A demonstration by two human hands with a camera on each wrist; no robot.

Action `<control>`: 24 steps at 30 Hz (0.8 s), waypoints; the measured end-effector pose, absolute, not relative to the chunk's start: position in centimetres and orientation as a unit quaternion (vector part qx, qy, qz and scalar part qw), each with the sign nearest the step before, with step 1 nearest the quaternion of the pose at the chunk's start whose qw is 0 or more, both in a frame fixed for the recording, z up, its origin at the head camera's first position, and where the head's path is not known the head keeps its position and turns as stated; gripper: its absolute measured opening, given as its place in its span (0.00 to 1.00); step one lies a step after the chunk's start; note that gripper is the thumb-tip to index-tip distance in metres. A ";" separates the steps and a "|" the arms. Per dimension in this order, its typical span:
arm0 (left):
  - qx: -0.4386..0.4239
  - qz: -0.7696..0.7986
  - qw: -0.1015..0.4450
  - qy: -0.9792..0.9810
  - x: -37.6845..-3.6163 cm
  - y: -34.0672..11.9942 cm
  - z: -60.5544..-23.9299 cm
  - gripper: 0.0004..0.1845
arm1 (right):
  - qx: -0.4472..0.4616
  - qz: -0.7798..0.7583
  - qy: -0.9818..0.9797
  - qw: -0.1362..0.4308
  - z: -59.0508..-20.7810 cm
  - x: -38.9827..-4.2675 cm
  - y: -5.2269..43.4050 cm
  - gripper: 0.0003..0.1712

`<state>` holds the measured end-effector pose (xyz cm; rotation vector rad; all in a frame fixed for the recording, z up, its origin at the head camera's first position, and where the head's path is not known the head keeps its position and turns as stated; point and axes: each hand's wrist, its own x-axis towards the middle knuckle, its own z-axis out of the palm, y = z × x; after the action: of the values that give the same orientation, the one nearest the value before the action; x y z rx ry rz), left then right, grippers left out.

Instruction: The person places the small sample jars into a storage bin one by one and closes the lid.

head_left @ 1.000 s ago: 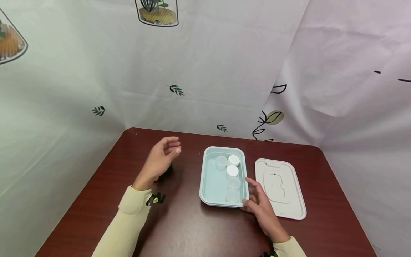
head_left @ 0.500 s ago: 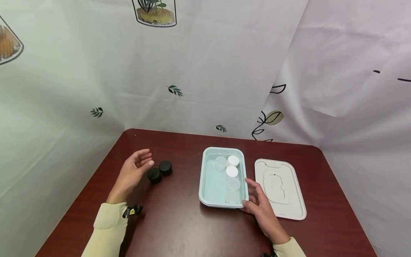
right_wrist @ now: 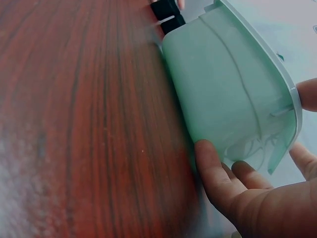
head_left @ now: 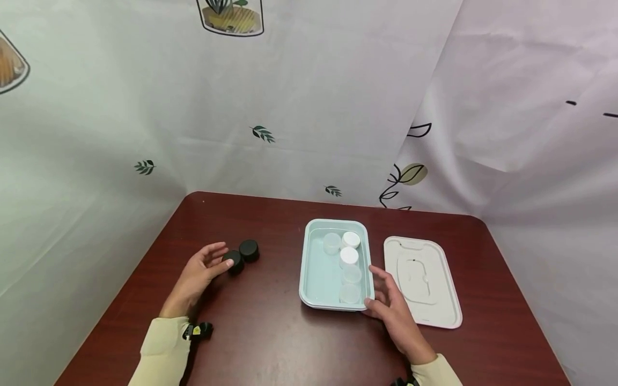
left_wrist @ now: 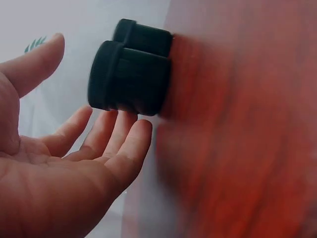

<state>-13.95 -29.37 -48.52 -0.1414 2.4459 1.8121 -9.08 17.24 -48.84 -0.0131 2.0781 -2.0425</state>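
My left hand (head_left: 195, 276) is beside two squat black jars, the nearer jar (left_wrist: 131, 79) lying between its spread thumb and fingers. Its fingertips are close under that jar in the left wrist view, with the thumb standing apart. The farther black jar (head_left: 249, 250) stands right against it. My right hand (head_left: 396, 316) holds the near right corner of a pale blue plastic container (head_left: 321, 284), thumb at the rim and fingers along the outer wall (right_wrist: 198, 89). Inside stand small round pots, two with white tops (head_left: 349, 256) and several translucent ones (head_left: 350, 293).
A flat white lid (head_left: 422, 281) lies right of the container, close to my right hand. The dark red table (head_left: 280, 332) has rounded back corners and meets a white printed cloth (head_left: 309, 107) behind.
My left hand has moved left from above the black jars, uncovering them, then lowered beside the nearer one. My right hand and the container have stayed in place.
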 end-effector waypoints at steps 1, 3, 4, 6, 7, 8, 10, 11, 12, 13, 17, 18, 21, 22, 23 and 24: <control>-0.046 0.589 0.052 0.805 -13.9 -29.3 -48.6 0.42 | -0.004 -0.697 0.708 0.114 -48.8 -9.1 17.2 0.41; -0.046 0.583 0.060 0.809 -13.8 -29.2 -48.6 0.42 | -0.003 -0.697 0.708 0.114 -48.9 -9.1 17.2 0.41; -0.047 0.580 0.062 0.811 -13.7 -29.1 -48.6 0.42 | -0.003 -0.697 0.708 0.114 -48.9 -9.1 17.2 0.41; -0.048 0.574 0.063 0.815 -13.6 -29.0 -48.6 0.41 | -0.005 -0.698 0.707 0.113 -48.9 -9.1 17.2 0.41; -0.049 0.569 0.063 0.818 -13.6 -28.9 -48.6 0.40 | -0.006 -0.698 0.707 0.113 -49.0 -9.1 17.2 0.41; -0.050 0.566 0.062 0.821 -13.6 -28.8 -48.7 0.40 | -0.007 -0.698 0.707 0.112 -49.0 -9.1 17.2 0.41; -0.053 0.556 0.062 0.827 -13.6 -28.7 -48.8 0.38 | -0.009 -0.699 0.706 0.111 -49.0 -9.1 17.3 0.41; -0.055 0.552 0.062 0.830 -13.7 -28.7 -48.9 0.38 | -0.009 -0.699 0.706 0.112 -49.0 -9.2 17.3 0.41; -0.056 0.549 0.064 0.831 -13.7 -28.7 -49.0 0.37 | -0.009 -0.699 0.706 0.112 -49.0 -9.2 17.3 0.41; -0.058 0.547 0.066 0.833 -13.6 -28.7 -49.1 0.37 | -0.009 -0.699 0.706 0.113 -49.0 -9.2 17.3 0.41; -0.057 0.545 0.071 0.833 -13.6 -28.7 -49.2 0.36 | -0.007 -0.698 0.706 0.115 -48.9 -9.1 17.3 0.40; -0.058 0.547 0.072 0.832 -13.6 -28.7 -49.3 0.36 | -0.006 -0.698 0.707 0.115 -48.9 -9.1 17.3 0.40; -0.060 0.552 0.073 0.828 -13.6 -28.8 -49.3 0.36 | -0.005 -0.696 0.709 0.114 -48.9 -9.2 17.3 0.40; -0.061 0.555 0.073 0.826 -13.6 -28.8 -49.3 0.36 | -0.005 -0.695 0.710 0.114 -48.9 -9.2 17.3 0.40; -0.062 0.558 0.073 0.824 -13.6 -28.8 -49.4 0.35 | -0.004 -0.695 0.710 0.114 -49.0 -9.2 17.3 0.40; -0.063 0.561 0.073 0.822 -13.7 -28.8 -49.4 0.35 | -0.004 -0.695 0.709 0.114 -49.0 -9.1 17.3 0.40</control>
<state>-13.66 -28.79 -49.39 -0.1907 2.4697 1.6844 -9.14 17.27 -48.96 -0.0117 2.0797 -2.0386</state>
